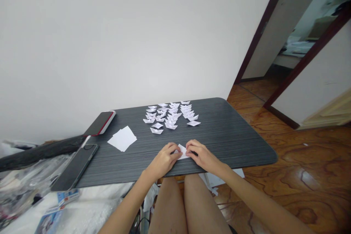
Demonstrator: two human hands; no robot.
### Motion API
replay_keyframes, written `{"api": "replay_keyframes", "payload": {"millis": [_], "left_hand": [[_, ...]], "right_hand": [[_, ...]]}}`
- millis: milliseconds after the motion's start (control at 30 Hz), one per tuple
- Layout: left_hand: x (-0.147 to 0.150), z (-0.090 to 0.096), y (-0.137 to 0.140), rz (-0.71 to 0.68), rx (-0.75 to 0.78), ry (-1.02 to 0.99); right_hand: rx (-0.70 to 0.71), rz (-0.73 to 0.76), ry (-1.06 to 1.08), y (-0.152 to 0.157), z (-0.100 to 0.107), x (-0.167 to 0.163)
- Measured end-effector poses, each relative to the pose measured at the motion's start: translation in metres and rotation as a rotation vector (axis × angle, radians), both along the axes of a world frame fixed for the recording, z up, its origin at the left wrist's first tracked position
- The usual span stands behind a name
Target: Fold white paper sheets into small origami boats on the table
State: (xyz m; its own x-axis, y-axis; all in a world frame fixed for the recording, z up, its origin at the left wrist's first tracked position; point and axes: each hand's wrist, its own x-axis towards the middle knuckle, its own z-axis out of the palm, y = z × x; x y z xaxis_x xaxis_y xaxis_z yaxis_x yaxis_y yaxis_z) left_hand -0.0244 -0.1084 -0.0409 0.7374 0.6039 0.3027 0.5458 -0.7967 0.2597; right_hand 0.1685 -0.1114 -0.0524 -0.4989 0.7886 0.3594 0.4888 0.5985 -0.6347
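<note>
A small folded piece of white paper (182, 152) lies at the near edge of the dark table, its peak pointing away from me. My left hand (166, 158) pinches its left side between thumb and fingers. On the right side, my right hand (201, 154) grips it the same way. Beyond my hands stand several white paper boats (171, 121), grouped in loose rows toward the wall. To the left rests a stack of white paper sheets (122, 139), fanned slightly out of line.
The dark wood-grain table (219, 131) has a rounded right end and meets a white wall. At its left end lie a dark phone-like slab (75, 168) and a black tablet-like device (99, 123). Plastic-wrapped goods (30, 175) crowd the left. White papers (219, 178) lie below the table.
</note>
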Motion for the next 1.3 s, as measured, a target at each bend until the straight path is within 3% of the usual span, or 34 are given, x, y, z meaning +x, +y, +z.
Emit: {"api": "replay_keyframes", "payload": {"millis": [167, 300, 567, 800, 933, 1067, 1300], "left_hand": [[-0.005, -0.001, -0.003, -0.079, 0.127, 0.085], [-0.004, -0.005, -0.009, -0.044, 0.194, 0.122], [-0.003, -0.010, -0.013, -0.037, 0.215, 0.162], [0.005, -0.003, -0.013, 0.073, 0.071, -0.026], [0.010, -0.006, -0.010, 0.171, -0.051, -0.248], [0.014, -0.004, -0.006, 0.179, -0.202, -0.445], [0.014, -0.001, -0.004, 0.148, -0.312, -0.562]], "right_hand": [[0.168, 0.039, -0.156, -0.003, -0.002, 0.003], [0.308, 0.085, -0.296, -0.007, -0.004, 0.005], [0.344, 0.168, -0.370, -0.010, -0.001, 0.009], [0.274, 0.103, -0.188, -0.006, -0.003, 0.004], [0.189, 0.038, -0.055, -0.006, 0.000, 0.001], [0.118, 0.007, 0.024, -0.007, 0.001, 0.000], [0.094, -0.017, 0.074, -0.006, 0.000, 0.000]]}}
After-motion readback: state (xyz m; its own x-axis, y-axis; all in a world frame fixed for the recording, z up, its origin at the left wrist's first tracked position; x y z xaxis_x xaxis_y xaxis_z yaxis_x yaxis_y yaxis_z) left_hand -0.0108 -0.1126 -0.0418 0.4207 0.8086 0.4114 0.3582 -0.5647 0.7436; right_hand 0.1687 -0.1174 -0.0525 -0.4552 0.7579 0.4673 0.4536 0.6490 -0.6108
